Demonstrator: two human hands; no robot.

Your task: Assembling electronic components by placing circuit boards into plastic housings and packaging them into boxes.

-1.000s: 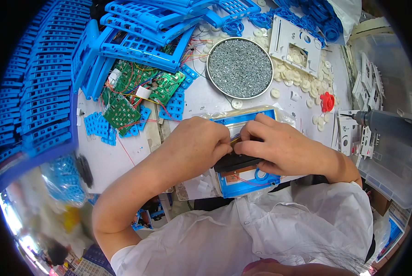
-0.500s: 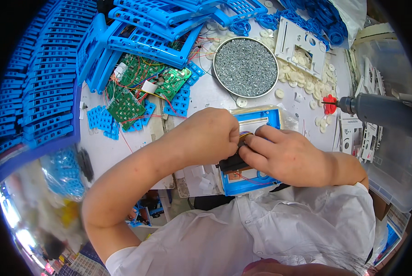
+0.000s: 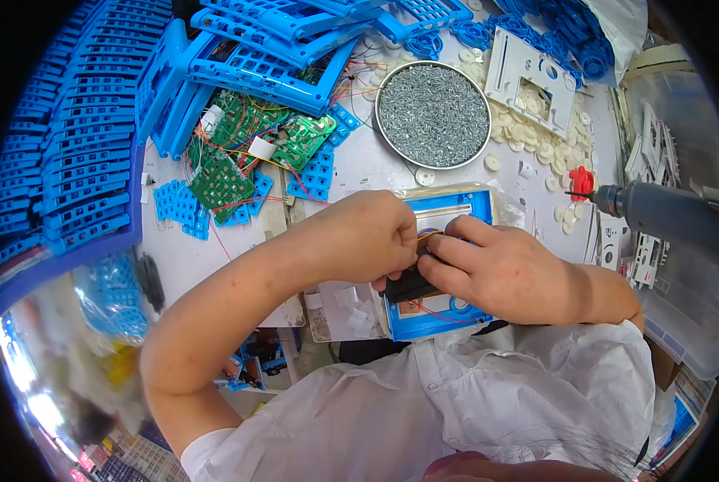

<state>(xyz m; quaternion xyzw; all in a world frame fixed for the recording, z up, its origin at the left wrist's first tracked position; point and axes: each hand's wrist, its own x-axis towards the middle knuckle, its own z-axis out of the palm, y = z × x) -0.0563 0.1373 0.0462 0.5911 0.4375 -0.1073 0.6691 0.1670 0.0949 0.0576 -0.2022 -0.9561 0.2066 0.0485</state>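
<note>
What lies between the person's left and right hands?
In the head view, a black part and thin coloured wires show between the left hand and the right hand.

can pass over white tabletop point(image 3: 351, 162) between screw dish point(image 3: 433, 166) and blue plates point(image 3: 317, 173), or right of blue case point(image 3: 419, 327); meets circuit boards point(image 3: 221, 183) leftward, grey screwdriver point(image 3: 668, 210) rightward.

No words or numbers can be read; small dark marks on the white panel point(image 3: 609, 243) are illegible.
</note>
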